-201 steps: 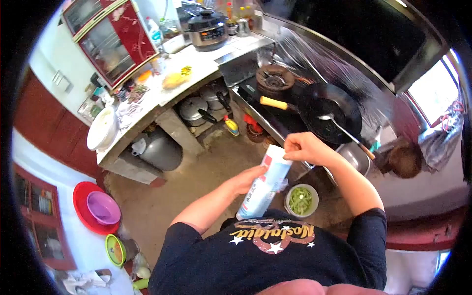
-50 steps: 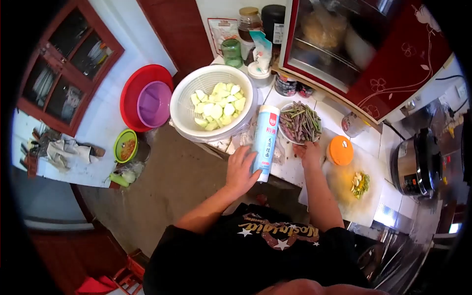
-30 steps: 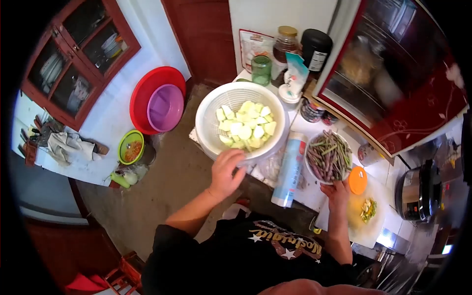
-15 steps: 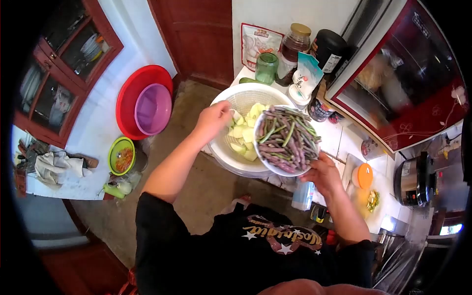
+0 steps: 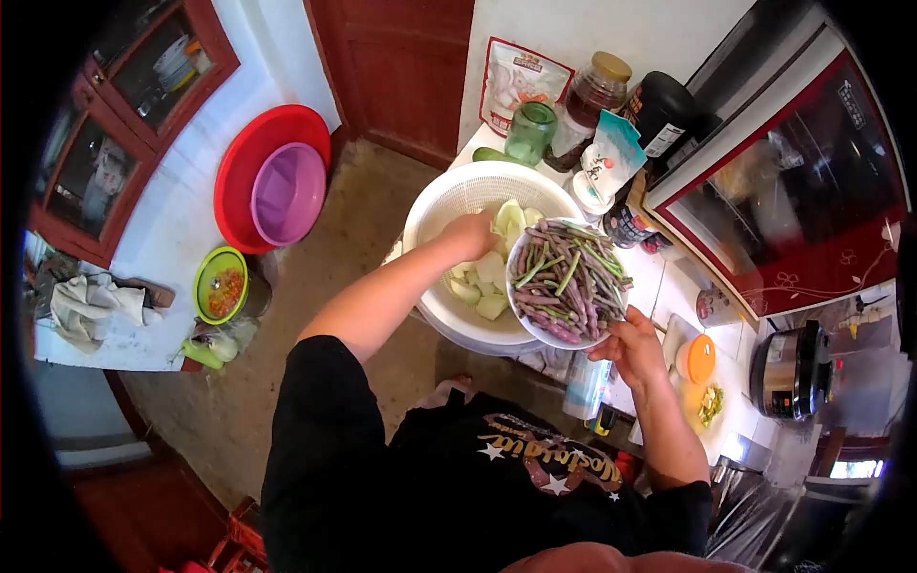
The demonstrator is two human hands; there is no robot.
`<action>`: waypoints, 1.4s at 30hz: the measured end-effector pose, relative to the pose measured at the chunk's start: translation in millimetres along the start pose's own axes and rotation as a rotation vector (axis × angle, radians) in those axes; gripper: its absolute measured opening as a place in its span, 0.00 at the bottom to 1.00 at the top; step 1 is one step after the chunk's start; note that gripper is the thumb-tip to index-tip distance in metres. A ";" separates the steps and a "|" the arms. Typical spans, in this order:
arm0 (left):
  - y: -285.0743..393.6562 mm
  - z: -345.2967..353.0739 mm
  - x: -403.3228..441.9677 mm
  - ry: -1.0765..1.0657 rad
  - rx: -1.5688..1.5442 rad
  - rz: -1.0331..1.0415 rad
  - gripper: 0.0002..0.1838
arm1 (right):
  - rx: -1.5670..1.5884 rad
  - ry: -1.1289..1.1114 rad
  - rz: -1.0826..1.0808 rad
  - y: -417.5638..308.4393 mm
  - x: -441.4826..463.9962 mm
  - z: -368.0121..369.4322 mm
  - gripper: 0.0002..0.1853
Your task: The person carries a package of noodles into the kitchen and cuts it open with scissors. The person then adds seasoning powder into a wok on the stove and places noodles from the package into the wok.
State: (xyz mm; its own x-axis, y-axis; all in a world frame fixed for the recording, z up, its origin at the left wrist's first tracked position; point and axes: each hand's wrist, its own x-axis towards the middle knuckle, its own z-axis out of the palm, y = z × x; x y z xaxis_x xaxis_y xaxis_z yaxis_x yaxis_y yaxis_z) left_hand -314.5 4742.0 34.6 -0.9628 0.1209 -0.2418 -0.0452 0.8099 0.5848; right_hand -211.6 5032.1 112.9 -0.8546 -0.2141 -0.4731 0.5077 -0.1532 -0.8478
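Note:
A white colander [image 5: 441,196] holds chunks of pale green vegetable [image 5: 464,289]. Reaching into it, my left hand [image 5: 470,237] has its fingers closed against a pale green vegetable piece [image 5: 510,220]; the fingertips are partly hidden. My right hand [image 5: 634,348] grips the near right rim of a white bowl [image 5: 535,331]. That bowl is heaped with purple and green long beans [image 5: 570,280], cut into lengths. It sits tilted over the colander's right side, covering part of the chunks.
Behind the colander stand a green glass jar [image 5: 530,134], a gold-lidded jar [image 5: 597,95] and a teal-and-white bag [image 5: 613,153]. To the right are an orange-lidded container [image 5: 696,358] and a rice cooker [image 5: 791,371]. A purple basin [image 5: 287,194] rests in a red basin [image 5: 229,181] at left.
My left hand has moved right and down into the colander, to the vegetable chunks. My right hand still holds the bowl of beans, which has shifted slightly right in view.

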 end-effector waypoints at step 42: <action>-25.2 -45.3 38.1 -0.255 0.033 0.112 0.23 | -0.562 -0.173 0.288 24.3 110.3 77.2 0.13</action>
State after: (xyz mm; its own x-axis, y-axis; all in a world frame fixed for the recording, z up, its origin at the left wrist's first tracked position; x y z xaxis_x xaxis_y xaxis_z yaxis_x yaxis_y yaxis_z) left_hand -362.1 4700.2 45.8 -0.8627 0.3480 -0.3669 0.0703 0.8010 0.5945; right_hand -285.1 4930.3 58.6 -0.6392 -0.3303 -0.6945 0.5395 0.4511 -0.7110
